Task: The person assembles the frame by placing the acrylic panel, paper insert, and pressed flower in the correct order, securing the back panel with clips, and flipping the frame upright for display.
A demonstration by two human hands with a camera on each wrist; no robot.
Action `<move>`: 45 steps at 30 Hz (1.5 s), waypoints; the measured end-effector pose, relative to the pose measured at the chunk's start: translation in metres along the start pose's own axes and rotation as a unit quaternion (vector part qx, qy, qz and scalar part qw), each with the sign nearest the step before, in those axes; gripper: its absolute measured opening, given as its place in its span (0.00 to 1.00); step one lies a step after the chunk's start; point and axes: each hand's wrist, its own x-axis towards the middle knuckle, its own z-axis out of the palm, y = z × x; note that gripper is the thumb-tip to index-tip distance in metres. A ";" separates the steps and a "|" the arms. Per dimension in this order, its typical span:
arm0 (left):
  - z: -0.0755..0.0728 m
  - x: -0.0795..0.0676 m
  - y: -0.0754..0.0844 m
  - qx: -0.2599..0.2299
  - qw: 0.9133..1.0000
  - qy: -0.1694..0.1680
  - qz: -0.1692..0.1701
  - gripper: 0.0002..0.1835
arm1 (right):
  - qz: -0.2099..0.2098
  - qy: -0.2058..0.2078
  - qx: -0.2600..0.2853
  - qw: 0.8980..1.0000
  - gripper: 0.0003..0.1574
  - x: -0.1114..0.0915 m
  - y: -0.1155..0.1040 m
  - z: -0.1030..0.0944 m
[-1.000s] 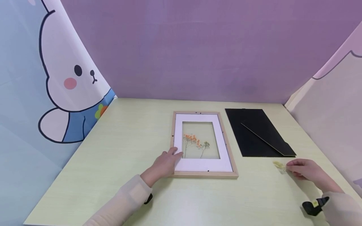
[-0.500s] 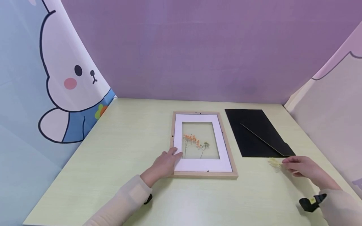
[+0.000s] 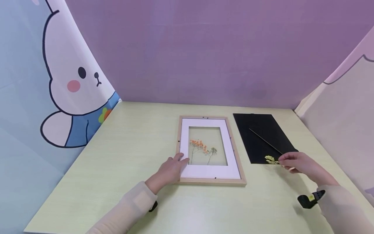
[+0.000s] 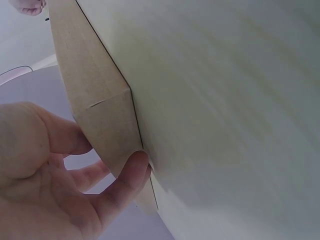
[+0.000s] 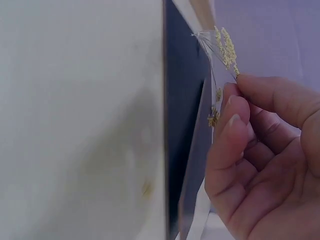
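A light wooden picture frame (image 3: 211, 182) with a white mat (image 3: 201, 171) lies flat on the table. Inside the mat's opening are an orange dried flower (image 3: 198, 143) and a small greenish-white one (image 3: 213, 150). My left hand (image 3: 169, 169) grips the frame's left side near the lower corner; in the left wrist view fingers touch both faces of the wood (image 4: 95, 65). Between thumb and fingertips, my right hand (image 3: 302, 164) pinches a yellow dried flower (image 3: 270, 159) by its thin stem. Its yellow head (image 5: 227, 47) shows in the right wrist view.
Right of the frame lies a black backing board (image 3: 251, 122) with a slanted stand flap (image 3: 266, 140), partly behind the right hand. Small dark tabs (image 3: 215, 177) dot the frame's inner edge. Fabric screens (image 3: 204, 58) surround the table (image 3: 140, 130) at the back and sides.
My right hand has moved left and slightly away from me, bringing the yellow dried flower over the black board's near edge. The left hand and frame have stayed put.
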 end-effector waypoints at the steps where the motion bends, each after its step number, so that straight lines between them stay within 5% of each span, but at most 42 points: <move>1: 0.000 0.000 0.000 0.000 1.000 0.000 -0.001 0.33 | -0.002 -0.002 -0.002 1.000 0.18 0.002 -0.004 0.001; 22: 0.000 0.001 0.001 0.010 1.000 -0.005 -0.009 0.32 | -0.020 -0.033 -0.030 0.999 0.14 0.052 -0.073 0.051; 45: 0.003 0.003 0.000 0.015 1.000 -0.009 -0.021 0.33 | -0.011 -0.066 -0.044 0.997 0.06 0.089 -0.101 0.111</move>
